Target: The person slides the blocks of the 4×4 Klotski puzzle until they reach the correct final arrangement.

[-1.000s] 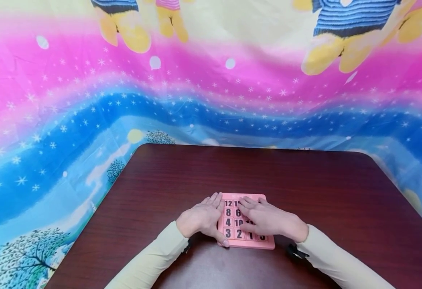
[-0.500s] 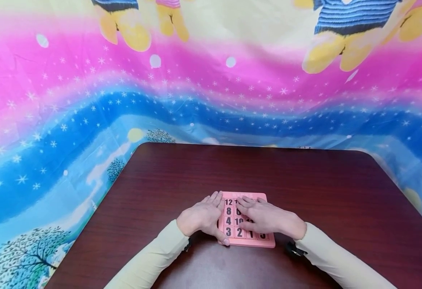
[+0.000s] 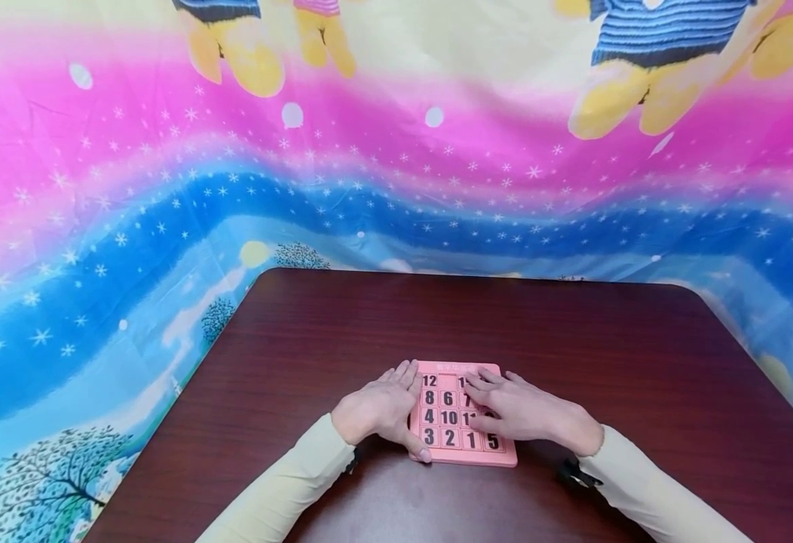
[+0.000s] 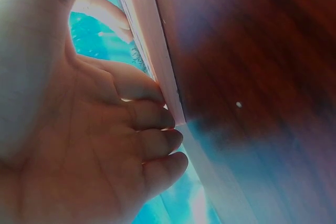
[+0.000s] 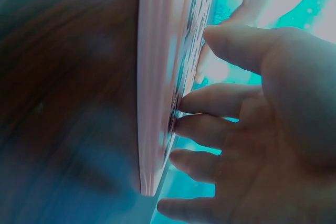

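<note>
Nearest you, the pink number slide puzzle [image 3: 449, 417] lies flat on the table [image 3: 478, 324], between your hands, its long axis seeming to run away from you. Your left hand [image 3: 383, 409] rests straight-fingered along its left edge, thumb at its near-left corner. Your right hand [image 3: 525, 407] spreads over its right side, fingers straight, clamped on nothing. In its far row, the vacant slot [image 3: 448, 381] sits just left of your right fingertips; I judge the right hand nearer.

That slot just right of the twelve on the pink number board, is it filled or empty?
Empty: in the head view, the slot shows plain pink with no number, beside the 12 tile.
</note>
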### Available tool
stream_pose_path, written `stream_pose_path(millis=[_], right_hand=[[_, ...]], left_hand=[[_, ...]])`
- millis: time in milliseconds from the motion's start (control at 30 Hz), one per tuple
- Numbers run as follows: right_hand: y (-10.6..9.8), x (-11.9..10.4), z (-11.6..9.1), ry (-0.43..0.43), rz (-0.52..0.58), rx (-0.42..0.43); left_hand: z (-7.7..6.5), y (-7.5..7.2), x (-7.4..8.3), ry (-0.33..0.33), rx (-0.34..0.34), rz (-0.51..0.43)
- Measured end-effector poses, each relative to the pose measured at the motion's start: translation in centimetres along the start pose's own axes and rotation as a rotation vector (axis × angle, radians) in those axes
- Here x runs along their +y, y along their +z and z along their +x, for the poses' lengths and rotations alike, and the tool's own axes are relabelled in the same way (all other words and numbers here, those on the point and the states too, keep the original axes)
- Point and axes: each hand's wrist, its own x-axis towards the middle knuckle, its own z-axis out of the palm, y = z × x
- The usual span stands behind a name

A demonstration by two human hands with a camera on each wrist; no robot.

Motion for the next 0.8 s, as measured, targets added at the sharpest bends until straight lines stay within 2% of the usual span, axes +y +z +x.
stream_pose_path(millis=[300,600,800], right_hand=[[-0.3,-0.1,0.0,0.018,-0.005,-0.01],[-1.4,-2.0,1.4,-0.012,0.007,-0.019],[-1.4,-2.8,2.4,-0.015,0.026,-0.049]], left_hand=[[-0.1,-0.1,0.0,0.004,0.003,0.011],[-0.1,-0.1,-0.1,-0.008,-0.017,-0.018],[0.1,0.0,-0.2,-0.004,-0.014,-0.007]])
